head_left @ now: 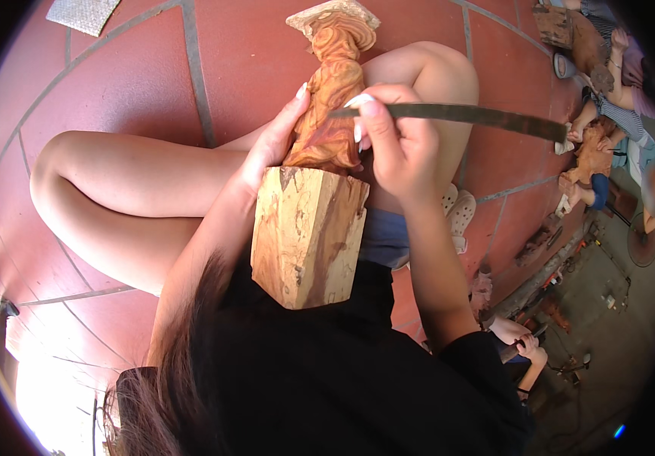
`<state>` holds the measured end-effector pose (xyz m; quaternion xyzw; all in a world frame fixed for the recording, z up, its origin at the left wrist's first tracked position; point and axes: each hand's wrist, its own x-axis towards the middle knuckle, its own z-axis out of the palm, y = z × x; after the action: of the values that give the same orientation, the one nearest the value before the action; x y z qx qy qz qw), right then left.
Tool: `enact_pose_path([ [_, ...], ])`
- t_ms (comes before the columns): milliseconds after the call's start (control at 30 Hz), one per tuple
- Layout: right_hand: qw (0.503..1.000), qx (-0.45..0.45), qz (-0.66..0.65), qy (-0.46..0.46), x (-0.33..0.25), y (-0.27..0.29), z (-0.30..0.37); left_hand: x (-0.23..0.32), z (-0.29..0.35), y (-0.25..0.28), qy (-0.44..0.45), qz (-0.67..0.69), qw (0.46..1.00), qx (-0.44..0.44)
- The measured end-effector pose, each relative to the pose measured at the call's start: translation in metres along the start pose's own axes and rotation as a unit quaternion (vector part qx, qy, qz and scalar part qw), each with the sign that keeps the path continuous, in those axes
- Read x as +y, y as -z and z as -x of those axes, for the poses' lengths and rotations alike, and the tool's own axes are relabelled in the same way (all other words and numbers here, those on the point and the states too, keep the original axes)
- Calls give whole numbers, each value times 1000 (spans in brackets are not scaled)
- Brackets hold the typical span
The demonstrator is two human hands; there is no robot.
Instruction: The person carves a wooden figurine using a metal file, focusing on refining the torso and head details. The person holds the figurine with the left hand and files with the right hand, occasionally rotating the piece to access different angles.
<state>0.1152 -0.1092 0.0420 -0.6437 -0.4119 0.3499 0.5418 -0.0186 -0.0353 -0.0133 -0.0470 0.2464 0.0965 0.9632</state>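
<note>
A carved wooden figure with swirling grain lies along my lap, its rough, pale end at the far side and its squared, uncarved block base toward my body. My left hand is wrapped around the figure's left side just above the block, thumb along the carving. In my right hand, pinched between thumb and fingers, is a long, flat, dark file. The narrow tip of the file touches or lies just over the middle of the carving, while its wide end points right. Some right fingers are hidden behind the thumb.
My bare crossed legs rest on red floor tiles. A grey-white mat lies far left. On the right, other people handle wood pieces, near pale clogs and a round fan. Another person's hand grips a tool lower right.
</note>
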Motion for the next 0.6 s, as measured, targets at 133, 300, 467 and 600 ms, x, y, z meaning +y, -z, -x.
enact_pose_path([
  [133, 1000, -15, -27, -3, -2, 2, 0, -1, 3, -4, -1, -20, 1000, 1],
  [300, 1000, -20, -24, -5, -7, 2, -4, -2, 1, -7, -16, -25, 1000, 0],
  [467, 998, -57, 3, -21, -8, 11, -7, -1, 0, -2, -2, -78, 997, 6],
  [600, 997, -66, -17, -35, -9, 16, -12, 0, 4, -5, 11, -78, 997, -1],
])
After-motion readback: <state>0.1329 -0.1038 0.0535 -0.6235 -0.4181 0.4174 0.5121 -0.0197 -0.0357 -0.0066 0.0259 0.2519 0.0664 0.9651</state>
